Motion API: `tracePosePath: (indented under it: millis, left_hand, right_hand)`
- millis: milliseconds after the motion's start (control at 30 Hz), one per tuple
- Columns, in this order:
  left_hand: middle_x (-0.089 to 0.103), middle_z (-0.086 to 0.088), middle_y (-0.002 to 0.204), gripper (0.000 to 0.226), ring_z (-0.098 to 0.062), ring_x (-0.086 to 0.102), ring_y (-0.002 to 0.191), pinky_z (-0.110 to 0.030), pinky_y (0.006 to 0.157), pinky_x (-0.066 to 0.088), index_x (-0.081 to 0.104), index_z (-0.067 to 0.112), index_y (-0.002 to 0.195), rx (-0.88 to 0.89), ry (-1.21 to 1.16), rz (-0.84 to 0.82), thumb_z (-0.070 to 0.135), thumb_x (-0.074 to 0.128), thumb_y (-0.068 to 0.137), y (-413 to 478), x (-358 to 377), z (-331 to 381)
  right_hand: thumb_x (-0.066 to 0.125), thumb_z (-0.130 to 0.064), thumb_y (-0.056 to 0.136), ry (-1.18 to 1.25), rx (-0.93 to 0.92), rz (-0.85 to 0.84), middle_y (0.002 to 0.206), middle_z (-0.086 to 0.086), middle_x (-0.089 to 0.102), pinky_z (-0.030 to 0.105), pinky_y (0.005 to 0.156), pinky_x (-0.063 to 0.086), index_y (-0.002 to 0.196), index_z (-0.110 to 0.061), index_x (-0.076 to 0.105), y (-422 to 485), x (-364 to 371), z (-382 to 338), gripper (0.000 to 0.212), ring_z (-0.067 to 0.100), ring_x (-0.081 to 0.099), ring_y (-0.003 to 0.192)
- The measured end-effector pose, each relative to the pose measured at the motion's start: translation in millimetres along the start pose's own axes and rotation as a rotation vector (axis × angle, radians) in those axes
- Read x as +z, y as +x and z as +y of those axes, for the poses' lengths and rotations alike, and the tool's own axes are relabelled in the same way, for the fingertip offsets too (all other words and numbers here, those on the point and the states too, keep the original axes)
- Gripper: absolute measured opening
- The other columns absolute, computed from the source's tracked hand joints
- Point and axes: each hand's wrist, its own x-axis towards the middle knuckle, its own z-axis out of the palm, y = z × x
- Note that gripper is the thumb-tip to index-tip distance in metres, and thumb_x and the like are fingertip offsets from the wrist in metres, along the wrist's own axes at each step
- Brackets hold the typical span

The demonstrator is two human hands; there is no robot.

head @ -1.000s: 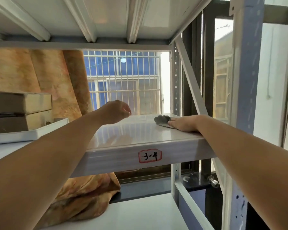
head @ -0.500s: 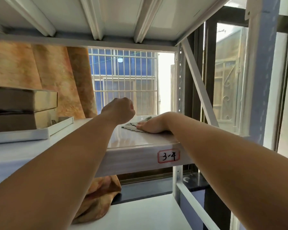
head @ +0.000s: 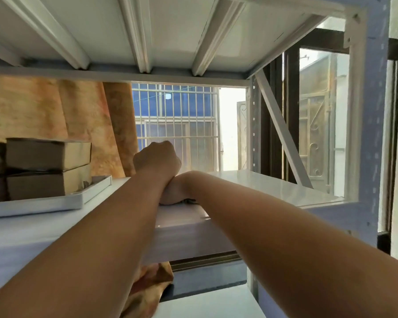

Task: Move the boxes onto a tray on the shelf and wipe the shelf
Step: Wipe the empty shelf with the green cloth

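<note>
Two stacks of brown cardboard boxes [head: 47, 154] stand on a white tray [head: 44, 204] at the left of the white shelf [head: 251, 182]. My left hand [head: 157, 159] hovers over the middle of the shelf, curled into a fist and holding nothing. My right hand [head: 171, 193] lies on the shelf just below it, on a grey cloth [head: 190, 200]. Only a corner of the cloth shows. The right hand's fingers are hidden behind my left wrist. My two forearms cross there.
An orange curtain [head: 44, 111] hangs behind the shelf, beside a barred window [head: 177, 125]. A diagonal brace [head: 283, 131] and a blue-grey upright [head: 372, 134] close the right end. The ribbed shelf above [head: 170, 31] sits low overhead. A lower shelf [head: 205, 304] lies beneath.
My right hand has slid the cloth leftward along the shelf, from near the right end to under my left wrist. The left fist has stayed raised. The view has shifted right.
</note>
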Motion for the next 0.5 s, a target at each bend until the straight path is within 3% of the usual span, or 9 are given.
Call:
tracePosePath:
  millis: [67,100,167,233,300,500]
  left_hand:
    - [0.051,-0.003,0.085,0.015,-0.027,0.058,0.089,-0.033,0.069,0.037,0.056,0.011,0.093,0.041,0.015,-0.008,0.019,0.044,0.090,7.2,-2.5,-2.2]
    - [0.054,-0.002,0.081,0.014,-0.023,0.056,0.079,-0.032,0.067,0.038,0.055,0.011,0.087,0.062,0.011,-0.007,0.020,0.045,0.090,12.6,-4.0,-6.1]
    - [0.061,-0.003,0.079,0.018,-0.020,0.056,0.072,-0.030,0.065,0.040,0.059,0.011,0.087,0.124,-0.027,-0.056,0.022,0.046,0.090,24.0,-5.5,-17.2]
    - [0.067,-0.006,0.090,0.020,-0.019,0.059,0.080,-0.027,0.066,0.042,0.064,0.011,0.096,0.189,-0.065,-0.175,0.020,0.047,0.091,32.3,-5.9,-29.5]
    - [0.068,-0.006,0.099,0.021,-0.018,0.059,0.088,-0.026,0.070,0.045,0.065,0.011,0.103,0.214,-0.073,-0.253,0.018,0.048,0.092,36.2,-5.8,-40.3]
    - [0.064,-0.006,0.112,0.025,-0.021,0.058,0.097,-0.029,0.077,0.044,0.064,0.014,0.110,0.144,-0.138,-0.251,0.021,0.047,0.092,39.0,2.4,-62.2]
  right_hand:
    - [0.029,-0.022,0.104,0.060,-0.060,0.002,0.125,0.007,0.050,0.008,0.071,0.033,0.145,-0.006,0.032,5.0,5.8,-1.0,0.044,0.016,0.032,0.102]
    - [0.025,-0.032,0.104,0.019,-0.131,-0.032,0.145,0.005,0.040,0.010,0.090,0.030,0.149,-0.014,0.026,11.3,9.4,0.0,0.048,0.014,0.036,0.115]
    - [0.017,-0.049,0.101,-0.065,-0.206,-0.119,0.160,-0.002,0.015,0.029,0.114,0.011,0.152,-0.029,0.012,24.4,12.0,1.4,0.055,0.016,0.018,0.144]
    - [0.015,-0.055,0.099,-0.068,-0.181,-0.151,0.161,-0.003,0.006,0.037,0.117,0.002,0.151,-0.035,0.007,29.5,9.5,2.6,0.057,0.017,0.005,0.148]
    - [0.013,-0.053,0.100,-0.061,-0.164,-0.159,0.162,-0.002,0.005,0.037,0.117,0.002,0.151,-0.036,0.006,35.0,8.2,3.2,0.054,0.018,0.004,0.148]
    - [0.012,-0.045,0.103,-0.037,-0.131,-0.136,0.161,0.001,0.010,0.027,0.113,0.010,0.152,-0.026,0.008,59.6,4.3,6.5,0.054,0.017,0.009,0.148]
